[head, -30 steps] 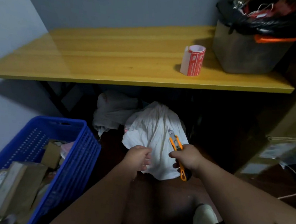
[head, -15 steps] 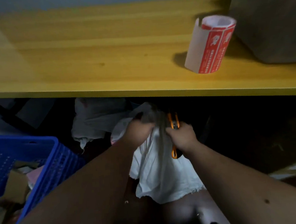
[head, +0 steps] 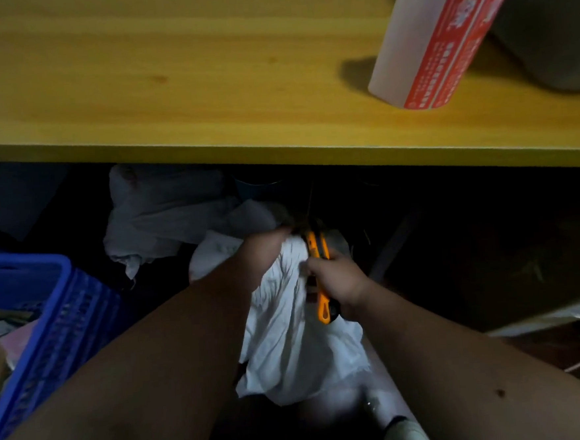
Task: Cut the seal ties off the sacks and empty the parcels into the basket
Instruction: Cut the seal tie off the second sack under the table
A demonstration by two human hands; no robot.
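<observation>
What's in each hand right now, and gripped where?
Right hand grips the orange utility knife round the middle of its handle. Left hand holds the white sack by its gathered neck; the seal tie itself cannot be made out.

Both hands [head: 266,247] [head: 337,281] curled, gripping

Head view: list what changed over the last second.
Both hands reached forward under the yellow wooden table. The left hand moved up to grip the gathered neck of the white woven sack; the right hand carried the orange utility knife up to that neck. The knife stayed gripped; the blue plastic basket stayed put.
</observation>
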